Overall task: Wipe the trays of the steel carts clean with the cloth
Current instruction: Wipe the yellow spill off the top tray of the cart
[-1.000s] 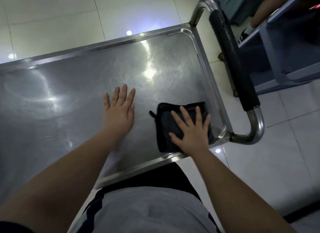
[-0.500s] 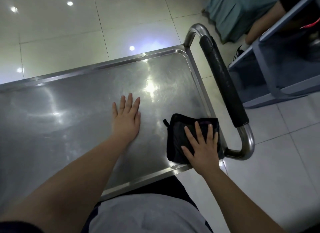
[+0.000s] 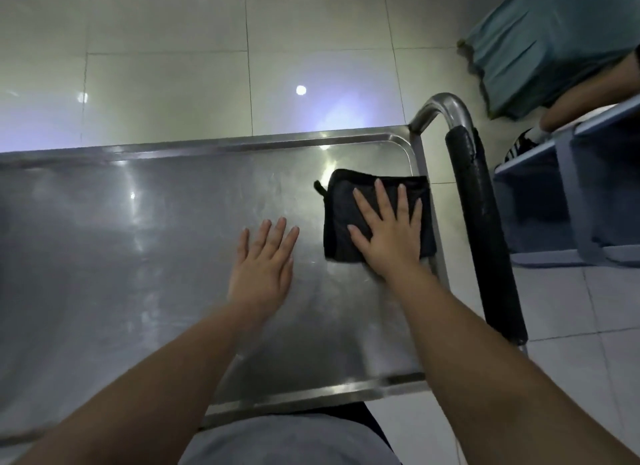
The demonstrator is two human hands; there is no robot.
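Note:
A steel cart's top tray fills the middle of the head view, its surface shiny with light reflections. A folded black cloth lies flat on the tray near its far right corner. My right hand presses flat on the cloth, fingers straight and spread. My left hand rests flat on the bare steel just left of the cloth, fingers straight and together.
The cart's handle, steel tube with a black grip, runs along the tray's right side. A blue cart or shelf stands to the right, with a teal cloth-covered object and another person's arm behind it. Pale tiled floor surrounds everything.
My right hand has pushed the cloth away from the tray's near edge toward its far right corner. My left hand has stayed flat on the steel.

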